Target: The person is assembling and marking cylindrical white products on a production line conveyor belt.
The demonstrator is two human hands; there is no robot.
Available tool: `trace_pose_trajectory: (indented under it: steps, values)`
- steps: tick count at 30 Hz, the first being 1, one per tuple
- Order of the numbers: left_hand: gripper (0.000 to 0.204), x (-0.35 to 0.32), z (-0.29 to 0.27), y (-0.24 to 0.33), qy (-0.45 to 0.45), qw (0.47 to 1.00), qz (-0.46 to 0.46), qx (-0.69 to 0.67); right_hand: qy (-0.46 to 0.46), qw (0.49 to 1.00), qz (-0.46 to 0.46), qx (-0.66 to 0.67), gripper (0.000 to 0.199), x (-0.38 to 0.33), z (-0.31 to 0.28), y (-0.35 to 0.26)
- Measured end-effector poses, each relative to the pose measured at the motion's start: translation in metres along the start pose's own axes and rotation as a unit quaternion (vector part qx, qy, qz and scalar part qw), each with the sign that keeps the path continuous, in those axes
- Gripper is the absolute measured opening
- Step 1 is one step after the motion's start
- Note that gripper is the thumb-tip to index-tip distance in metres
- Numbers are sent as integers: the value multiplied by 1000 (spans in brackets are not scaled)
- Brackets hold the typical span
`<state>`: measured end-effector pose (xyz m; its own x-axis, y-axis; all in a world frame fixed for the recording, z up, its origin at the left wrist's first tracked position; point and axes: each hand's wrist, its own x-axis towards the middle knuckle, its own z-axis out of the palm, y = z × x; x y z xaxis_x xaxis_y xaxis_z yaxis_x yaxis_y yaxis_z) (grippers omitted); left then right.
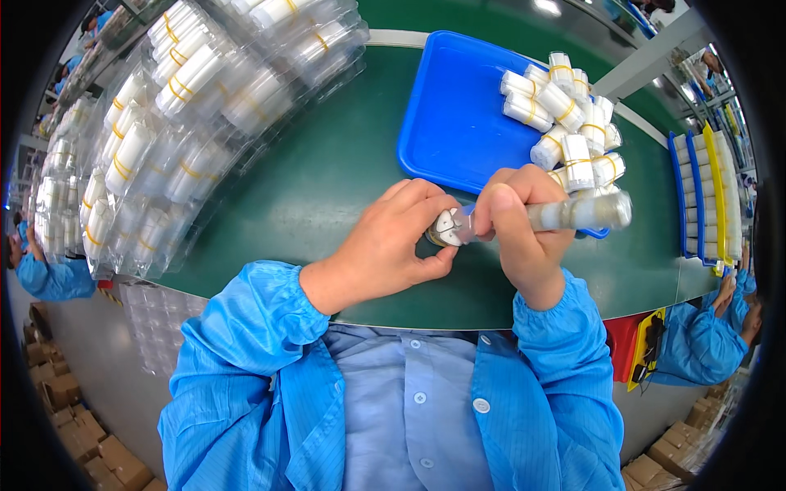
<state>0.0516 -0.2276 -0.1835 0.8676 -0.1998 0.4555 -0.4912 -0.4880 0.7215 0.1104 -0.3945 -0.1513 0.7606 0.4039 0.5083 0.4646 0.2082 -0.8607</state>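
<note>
My left hand (389, 245) is closed round a small upright bundle (444, 229), its fingers on the far side and the thumb on the near side. Several white pieces show in the bundle's round top end. My right hand (528, 229) grips a pale, translucent cylinder (585, 213) lying nearly level, with its far end out to the right. Between the two hands a clear, shiny piece (467, 222) touches the bundle's top; what it belongs to is hard to make out. Just beyond my right hand is a pile of white rolls with yellow bands (577, 151).
A blue tray (475, 106) lies beyond my hands on the green table (327, 164), the pile at its right side. Clear plastic trays of banded white rolls (192, 106) are stacked at left. Blue and yellow trays (704, 196) stand far right. Co-workers' blue sleeves (696, 344) show at the sides.
</note>
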Motion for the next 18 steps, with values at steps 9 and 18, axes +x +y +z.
trace_pose_trajectory:
  steps: [9,18]
  values:
    - [42,-1,2,-5,5,1000,5,-11,7,1000,0,11,23,-1,3,0]
    - [50,-2,0,-5,-28,999,-9,-14,60,995,72,33,22,0,11,-7]
